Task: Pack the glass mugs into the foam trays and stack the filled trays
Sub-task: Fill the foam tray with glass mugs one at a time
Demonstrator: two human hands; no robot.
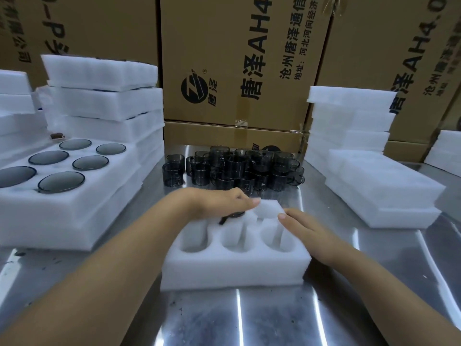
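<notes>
Cardboard boxes (237, 58) far. Steel table (249, 320). Filled tray (99, 196) left. Foam tray (232, 270) near centre, near cells empty. Loose glass mugs (232, 168) far centre. Left hand (219, 203) grip closed on dark mug (230, 216) at far cell; right hand (306, 228) released, flat on tray. Risk: handle catches foam wall, mug sits tilted.

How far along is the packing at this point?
Done: a six-mug tray lies filled on the left, with stacked trays behind it. In hand: the left hand covers a mug at the front tray's back row; the right hand rests on that tray, whose three near pockets are empty. Left: a cluster of loose mugs and the trays at right.
</notes>
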